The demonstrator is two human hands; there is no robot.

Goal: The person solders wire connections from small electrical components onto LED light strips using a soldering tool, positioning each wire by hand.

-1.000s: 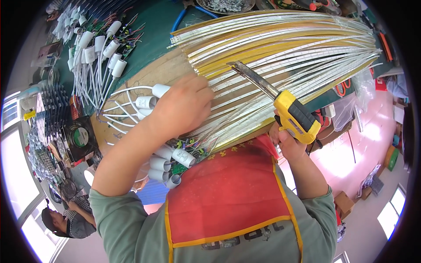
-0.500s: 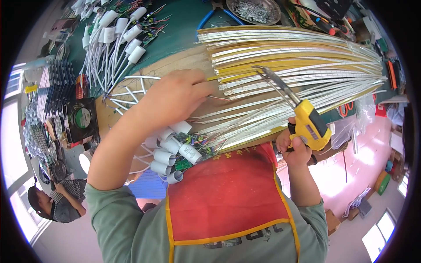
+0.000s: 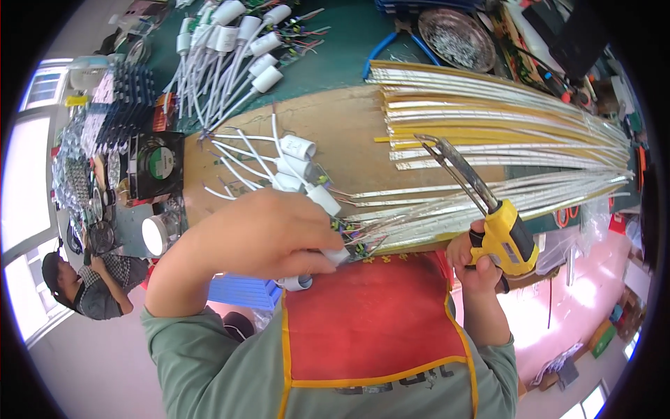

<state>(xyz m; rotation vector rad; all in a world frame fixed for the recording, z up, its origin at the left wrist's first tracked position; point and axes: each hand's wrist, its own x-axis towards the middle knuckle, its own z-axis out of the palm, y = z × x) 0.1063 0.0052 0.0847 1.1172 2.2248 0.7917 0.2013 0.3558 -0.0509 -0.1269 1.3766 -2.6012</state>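
Observation:
My left hand point(image 3: 269, 234) is closed with thumb and fingers around a white cylindrical plastic housing point(image 3: 337, 256) at the bench's near edge. Just beyond it lie several more white housings point(image 3: 299, 147) with white cables and thin coloured wires. Small green circuit boards point(image 3: 357, 248) show beside the held housing. In my right hand point(image 3: 477, 264) is a yellow and black soldering gun point(image 3: 511, 239), gripped by its handle, its metal tip pointing up and left. That tip hangs over a fan of long white and yellow LED strips point(image 3: 488, 98), whose near ends carry fine wires.
Blue-handled pliers point(image 3: 382, 54) and a round dish of metal bits point(image 3: 457, 40) lie at the back. Another pile of white housings point(image 3: 225, 38) sits back left. A black fan point(image 3: 156, 165) stands left of the board point(image 3: 342, 115). A person point(image 3: 94, 286) works at far left.
My left hand has come nearer from the strip ends to the housings and taken hold of one. The soldering gun stays in my right hand. The whole view has shifted slightly.

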